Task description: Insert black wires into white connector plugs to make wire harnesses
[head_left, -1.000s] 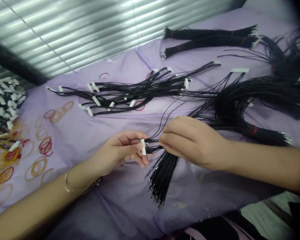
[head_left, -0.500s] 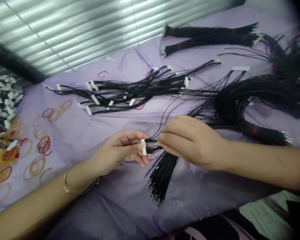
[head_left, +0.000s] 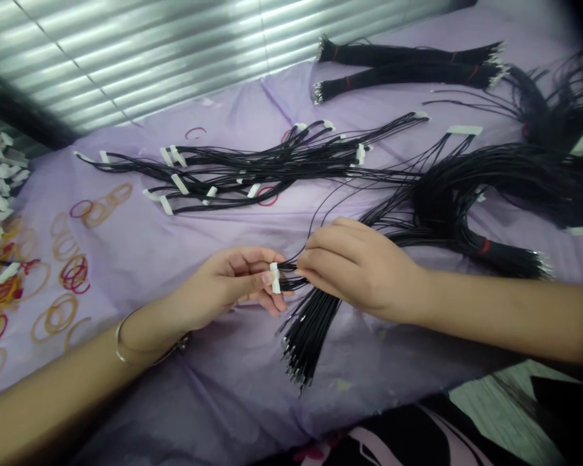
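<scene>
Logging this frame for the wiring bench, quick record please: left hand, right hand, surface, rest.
left hand: holds a white connector between thumb and fingers
right hand: pinches black wires just beside the connector
surface: lilac sheet
rest: rubber bands, loose white connectors, red-tied wire bundles

Left hand holds white connector; right hand grips black wire bundle beside it.
</scene>
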A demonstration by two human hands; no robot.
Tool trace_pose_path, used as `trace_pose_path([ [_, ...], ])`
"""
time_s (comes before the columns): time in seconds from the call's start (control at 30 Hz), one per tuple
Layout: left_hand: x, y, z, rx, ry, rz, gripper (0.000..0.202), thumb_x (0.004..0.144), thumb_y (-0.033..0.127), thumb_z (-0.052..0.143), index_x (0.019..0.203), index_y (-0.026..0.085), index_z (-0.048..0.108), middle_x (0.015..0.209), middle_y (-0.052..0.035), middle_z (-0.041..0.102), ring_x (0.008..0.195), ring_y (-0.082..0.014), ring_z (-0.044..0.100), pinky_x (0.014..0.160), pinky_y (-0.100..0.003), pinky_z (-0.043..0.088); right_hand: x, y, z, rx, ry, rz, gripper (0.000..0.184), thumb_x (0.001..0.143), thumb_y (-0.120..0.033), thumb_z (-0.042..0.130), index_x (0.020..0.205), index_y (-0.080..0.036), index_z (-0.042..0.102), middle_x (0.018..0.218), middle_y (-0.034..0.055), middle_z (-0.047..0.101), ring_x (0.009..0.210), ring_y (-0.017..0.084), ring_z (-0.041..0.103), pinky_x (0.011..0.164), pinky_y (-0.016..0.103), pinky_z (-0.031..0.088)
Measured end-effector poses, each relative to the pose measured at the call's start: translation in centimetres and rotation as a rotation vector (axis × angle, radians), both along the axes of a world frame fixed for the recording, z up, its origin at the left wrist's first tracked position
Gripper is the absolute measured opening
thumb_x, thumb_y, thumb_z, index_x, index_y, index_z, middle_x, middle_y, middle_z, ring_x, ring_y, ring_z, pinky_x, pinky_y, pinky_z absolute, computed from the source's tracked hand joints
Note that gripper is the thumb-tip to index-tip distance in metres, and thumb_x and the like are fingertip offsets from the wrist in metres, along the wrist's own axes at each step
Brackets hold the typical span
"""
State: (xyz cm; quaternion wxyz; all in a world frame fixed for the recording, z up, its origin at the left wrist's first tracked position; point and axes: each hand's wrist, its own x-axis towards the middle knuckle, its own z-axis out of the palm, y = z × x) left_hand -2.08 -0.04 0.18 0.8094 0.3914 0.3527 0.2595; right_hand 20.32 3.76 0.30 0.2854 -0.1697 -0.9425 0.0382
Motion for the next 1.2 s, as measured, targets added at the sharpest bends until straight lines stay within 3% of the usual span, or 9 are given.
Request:
trace_pose_path([
  [0.17,0.3,0.0,0.4,-0.001,0.018,-0.019,0.017,0.091,0.014,0.055,0.106,0.006,0.053,0.080,-0.0057,0.069,0.070,-0.0104,0.067,0.069,-0.019,0.056,0.3,0.0,0.4,-0.051,-0.060,0.030,0.020,0.091,-0.017,0.050,0.085,-0.009,0.067,0.072,0.0059,0.052,0.066,0.014,0.039,0.061,0.029,0.032],
  [0.43,0.7,0.2,0.7,0.022,0.041,-0.030,0.011,0.087,0.011,0.057,0.097,0.007,0.061,0.077,-0.0044,0.068,0.070,-0.0111,0.067,0.067,-0.019,0.057,0.0,0.0,0.4,0.071,0.078,0.107,0.024,0.092,-0.012,0.046,0.077,-0.009,0.064,0.071,0.0059,0.056,0.065,0.013,0.040,0.060,0.029,0.030],
  [0.77,0.9,0.1,0.9,0.022,0.070,-0.045,0.010,0.086,0.011,0.056,0.094,0.009,0.062,0.076,-0.0042,0.068,0.069,-0.0118,0.067,0.068,-0.021,0.056,-0.5,0.0,0.4,0.077,0.048,0.132,0.023,0.091,-0.012,0.048,0.080,-0.009,0.068,0.072,0.0052,0.059,0.064,0.014,0.038,0.059,0.031,0.029],
  [0.9,0.8,0.1,0.4,0.026,0.024,0.078,0.017,0.086,0.014,0.059,0.102,0.010,0.061,0.078,-0.0049,0.068,0.070,-0.0124,0.067,0.069,-0.022,0.056,-0.4,0.0,1.2,0.140,0.087,0.020,0.013,0.085,-0.014,0.059,0.087,-0.006,0.068,0.080,0.0105,0.062,0.070,0.017,0.044,0.060,0.032,0.036],
  [1.03,0.6,0.3,0.1,-0.027,-0.050,0.286,0.017,0.085,0.010,0.058,0.102,0.011,0.059,0.085,-0.0045,0.068,0.072,-0.0116,0.066,0.069,-0.021,0.054,0.1,-0.6,2.2,0.083,0.018,0.110,0.013,0.087,-0.016,0.057,0.087,-0.008,0.067,0.083,0.0093,0.063,0.074,0.018,0.049,0.063,0.032,0.038],
  [1.2,0.7,0.4,0.2,-0.032,-0.080,0.245,0.015,0.087,0.008,0.054,0.102,0.010,0.057,0.080,-0.0049,0.068,0.073,-0.0117,0.066,0.069,-0.019,0.053,0.3,-0.7,1.5,-0.017,-0.087,0.033,0.022,0.092,-0.017,0.048,0.097,-0.007,0.067,0.090,0.0110,0.062,0.078,0.018,0.046,0.067,0.032,0.038],
])
